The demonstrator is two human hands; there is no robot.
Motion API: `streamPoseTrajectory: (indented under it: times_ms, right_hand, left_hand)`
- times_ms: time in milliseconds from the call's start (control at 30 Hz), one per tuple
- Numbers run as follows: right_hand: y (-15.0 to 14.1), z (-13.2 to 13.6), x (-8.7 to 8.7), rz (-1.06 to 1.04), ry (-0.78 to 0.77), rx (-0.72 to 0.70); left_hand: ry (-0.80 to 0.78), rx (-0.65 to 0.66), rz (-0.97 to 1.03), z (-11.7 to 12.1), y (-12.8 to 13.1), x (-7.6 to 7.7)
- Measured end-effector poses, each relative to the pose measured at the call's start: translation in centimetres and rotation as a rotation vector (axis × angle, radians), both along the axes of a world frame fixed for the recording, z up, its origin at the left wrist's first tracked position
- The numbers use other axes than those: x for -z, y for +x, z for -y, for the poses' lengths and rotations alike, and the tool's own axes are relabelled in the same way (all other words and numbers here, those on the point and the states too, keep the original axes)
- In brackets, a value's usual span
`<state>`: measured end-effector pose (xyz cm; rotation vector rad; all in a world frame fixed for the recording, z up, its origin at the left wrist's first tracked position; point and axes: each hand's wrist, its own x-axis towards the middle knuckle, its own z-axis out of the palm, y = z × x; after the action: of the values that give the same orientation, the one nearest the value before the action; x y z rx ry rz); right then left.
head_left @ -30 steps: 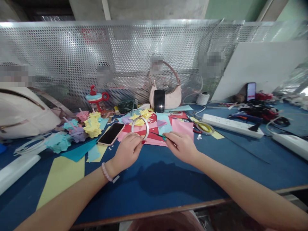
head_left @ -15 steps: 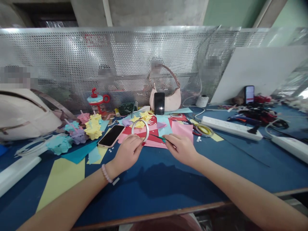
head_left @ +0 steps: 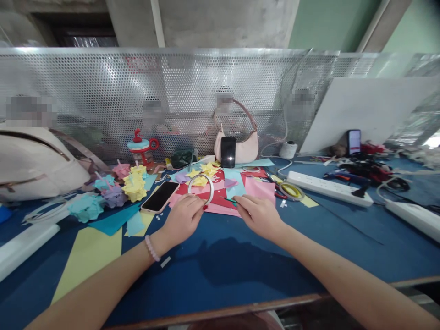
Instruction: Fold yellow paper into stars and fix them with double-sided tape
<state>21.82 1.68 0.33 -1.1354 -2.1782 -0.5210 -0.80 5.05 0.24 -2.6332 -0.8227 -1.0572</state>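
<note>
My left hand (head_left: pixel 184 217) is closed, pinching the lower right side of a narrow white roll of tape (head_left: pixel 210 183), which stands up on edge like a ring. To its right, my right hand (head_left: pixel 259 213) is closed around a slim green-handled tool (head_left: pixel 231 200). A thin dark tip on the tool points left toward the tape; the rest lies hidden in my fingers, so its kind is unclear. Both hands hover over the near edge of red and pink paper sheets (head_left: pixel 259 188). Yellow folded paper stars (head_left: pixel 209 169) lie just behind the roll.
A phone (head_left: pixel 160 197) lies left of my hands, near folded paper clusters (head_left: pixel 134 188). Another phone (head_left: pixel 228 152) leans on a pale handbag (head_left: pixel 252 149). A red-lidded cup (head_left: pixel 146 149) stands at the back. Rightward lie a yellowish tape roll (head_left: pixel 292 191) and a power strip (head_left: pixel 330 188).
The tool's dark tip has drawn back rightward from the tape roll, leaving a visible gap. Both hands keep their grips. The whole view has shifted slightly.
</note>
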Motion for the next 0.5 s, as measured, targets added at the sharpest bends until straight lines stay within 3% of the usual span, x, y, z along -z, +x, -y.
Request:
streamPoseTrajectory:
  times_ms: [500]
  right_hand:
    - [0.04, -0.03, 0.08, -0.027, 0.002, -0.015]
  left_hand:
    - [-0.083, 0.002, 0.029, 0.04, -0.09, 0.05]
